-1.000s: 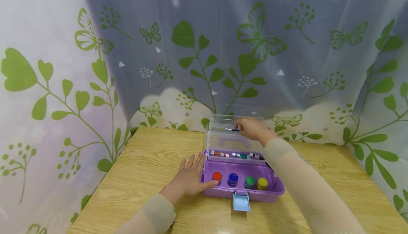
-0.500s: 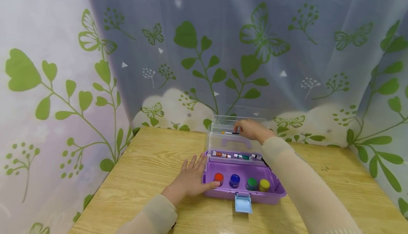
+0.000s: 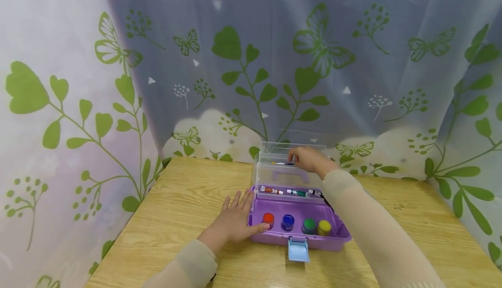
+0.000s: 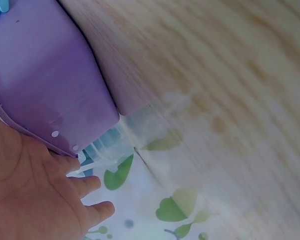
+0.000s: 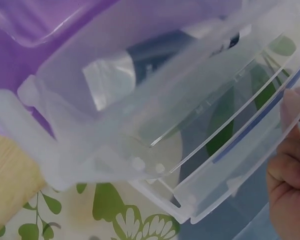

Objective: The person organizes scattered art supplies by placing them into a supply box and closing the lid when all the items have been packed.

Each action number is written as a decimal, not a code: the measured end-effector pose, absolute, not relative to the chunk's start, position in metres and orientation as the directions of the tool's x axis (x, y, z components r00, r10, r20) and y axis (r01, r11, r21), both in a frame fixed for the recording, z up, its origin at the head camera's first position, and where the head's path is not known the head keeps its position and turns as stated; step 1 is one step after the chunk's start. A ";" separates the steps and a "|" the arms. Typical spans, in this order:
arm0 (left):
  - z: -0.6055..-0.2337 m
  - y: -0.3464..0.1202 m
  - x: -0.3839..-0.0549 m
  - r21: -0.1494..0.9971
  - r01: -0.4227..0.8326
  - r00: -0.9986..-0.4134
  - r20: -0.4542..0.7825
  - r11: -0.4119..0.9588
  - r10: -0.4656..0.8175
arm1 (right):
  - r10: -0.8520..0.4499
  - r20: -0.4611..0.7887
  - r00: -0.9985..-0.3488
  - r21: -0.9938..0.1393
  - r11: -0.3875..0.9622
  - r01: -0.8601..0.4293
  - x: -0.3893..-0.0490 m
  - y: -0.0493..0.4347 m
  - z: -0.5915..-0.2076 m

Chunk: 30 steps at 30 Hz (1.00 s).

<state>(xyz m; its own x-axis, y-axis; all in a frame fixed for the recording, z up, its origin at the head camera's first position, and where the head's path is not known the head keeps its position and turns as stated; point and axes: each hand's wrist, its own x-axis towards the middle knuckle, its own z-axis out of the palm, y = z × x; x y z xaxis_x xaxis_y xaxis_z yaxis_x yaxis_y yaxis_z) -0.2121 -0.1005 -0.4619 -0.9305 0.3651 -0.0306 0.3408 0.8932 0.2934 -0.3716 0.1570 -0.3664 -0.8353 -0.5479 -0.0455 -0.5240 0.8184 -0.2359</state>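
Note:
A purple paint box [image 3: 341, 243] stands with its lid raised and its clear trays folded out. Thumb over its left rim and fingers spread, my left hand [image 3: 232, 223] rests against its side; the left wrist view shows the palm [image 4: 35, 190] by the purple wall. My right hand [image 3: 310, 159] pinches a paintbrush [image 3: 280, 164] with a yellowish tip at the upper clear tray [image 3: 263, 157]. In the right wrist view the brush's blue handle [image 5: 259, 122] lies along that tray, fingertips at one end. Several paint tubes [image 3: 296, 193] lie in the lower tray.
In the box's base sit paint jars with red [image 3: 268, 219], blue [image 3: 288, 222], green [image 3: 309, 225] and yellow [image 3: 324, 227] tops. A light blue latch [image 3: 299, 251] hangs down in front. Behind the wooden table [image 3: 188, 192] hangs a patterned curtain [image 3: 243, 83].
My right hand has lowered the paintbrush slightly into the upper tray, and it stays there over the last half second. The left hand keeps its place on the box.

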 end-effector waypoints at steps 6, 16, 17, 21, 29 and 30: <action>-0.462 -0.099 -0.211 0.305 0.341 -0.930 -0.029 0.889 0.367 | -0.529 0.006 -0.849 -0.241 0.823 -0.515 -0.371 0.163 -0.369; -0.462 -0.100 -0.210 0.298 0.343 -0.929 -0.029 0.891 0.368 | -0.575 0.112 -0.810 -0.245 0.774 -0.583 -0.362 0.180 -0.358; -0.462 -0.100 -0.210 0.298 0.343 -0.930 -0.029 0.891 0.368 | -0.578 0.118 -0.808 -0.245 0.771 -0.587 -0.360 0.181 -0.356; -0.463 -0.099 -0.210 0.297 0.347 -0.928 -0.025 0.890 0.371 | -0.577 0.119 -0.808 -0.250 0.770 -0.587 -0.354 0.189 -0.350; -0.463 -0.099 -0.211 0.307 0.334 -0.933 -0.030 0.891 0.359 | -0.568 0.154 -0.809 -0.256 0.768 -0.588 -0.341 0.203 -0.339; -0.463 -0.099 -0.211 0.306 0.335 -0.932 -0.029 0.891 0.360 | -0.569 0.166 -0.805 -0.255 0.764 -0.593 -0.339 0.205 -0.338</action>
<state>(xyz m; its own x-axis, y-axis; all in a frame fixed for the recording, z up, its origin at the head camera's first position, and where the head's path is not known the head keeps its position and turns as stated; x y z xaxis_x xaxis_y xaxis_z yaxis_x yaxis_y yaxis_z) -0.2111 -0.0986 -0.4626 -0.9324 0.3602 -0.0286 0.3350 0.8912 0.3058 -0.3392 0.2052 -0.3385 -0.8052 -0.5692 0.1664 -0.5928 0.7639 -0.2552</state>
